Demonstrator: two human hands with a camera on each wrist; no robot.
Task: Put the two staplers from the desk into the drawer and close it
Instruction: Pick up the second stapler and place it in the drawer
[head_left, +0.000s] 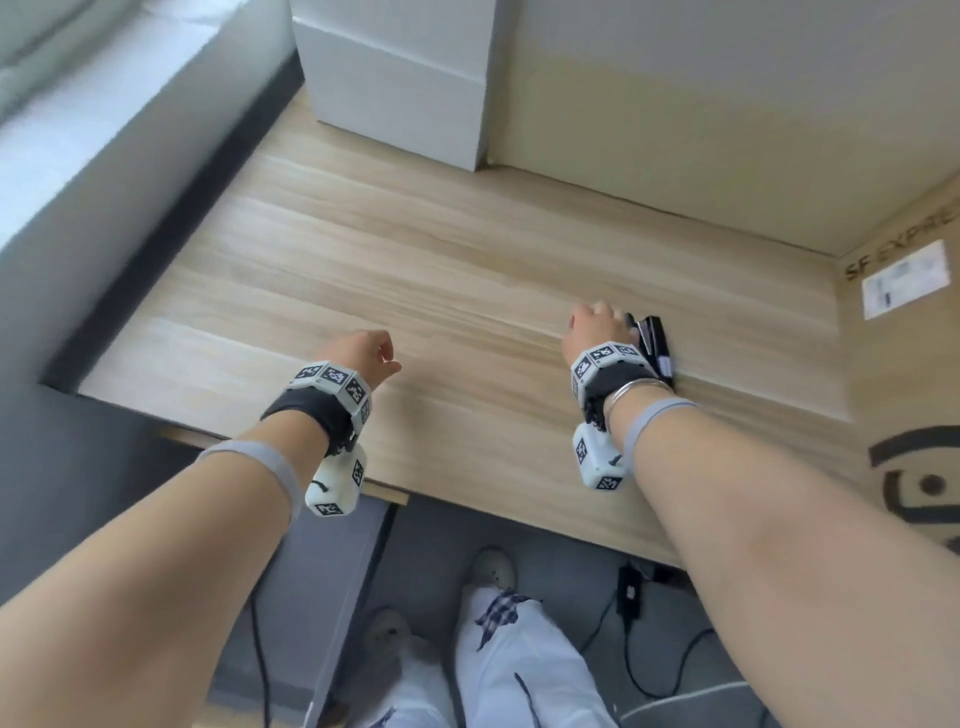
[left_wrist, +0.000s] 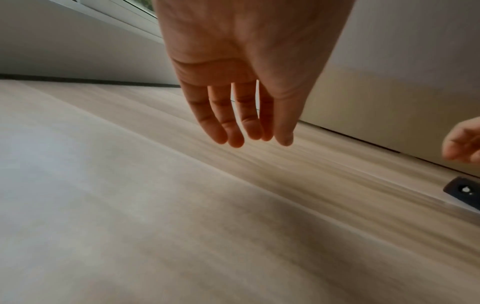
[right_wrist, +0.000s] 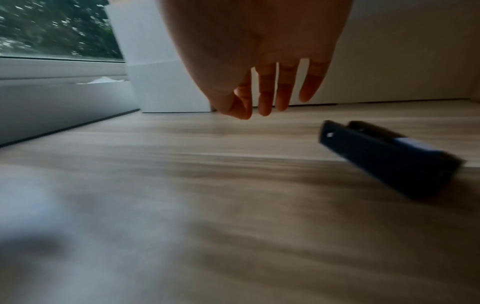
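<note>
The right hand (head_left: 595, 332) hovers at the right of the head view with its fingers loosely spread and nothing in them, just beside a dark stapler (right_wrist: 389, 156) lying on the wooden worktop (head_left: 415, 260). In the right wrist view the stapler sits at the right of the frame, below and to the right of the fingertips (right_wrist: 265, 109), not yet touched. The left hand (head_left: 363, 353), left of centre in the head view, hangs relaxed and empty above the bare wood. Only one stapler is plainly visible; the second cannot be made out, and no drawer shows. A good pick-up probably means shifting the right hand rightward over the stapler and pinching its long sides near the middle, so it lifts level.
</note>
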